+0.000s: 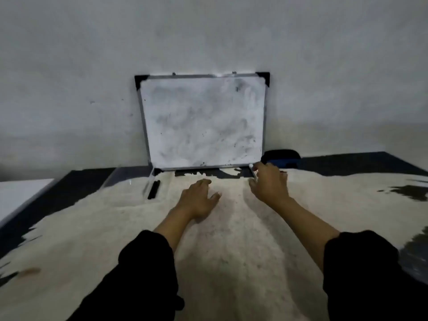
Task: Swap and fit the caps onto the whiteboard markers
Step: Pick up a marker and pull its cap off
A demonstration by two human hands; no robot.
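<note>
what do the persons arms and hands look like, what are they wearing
Both arms wear black long sleeves, the left sleeve and the right sleeve, loose and pushed up so the forearms are bare. The left hand and right hand are bare, with no gloves. No rings, watch or markings can be made out in this blurry view.

A shaggy cream fur-like cloth (pixel 231 239) covers the smooth dark desk (pixel 347 163). The smudged glossy whiteboard (pixel 203 123) has a thin metal-looking frame and black plastic-looking corners. The wall (pixel 208 35) looks matt.
</note>
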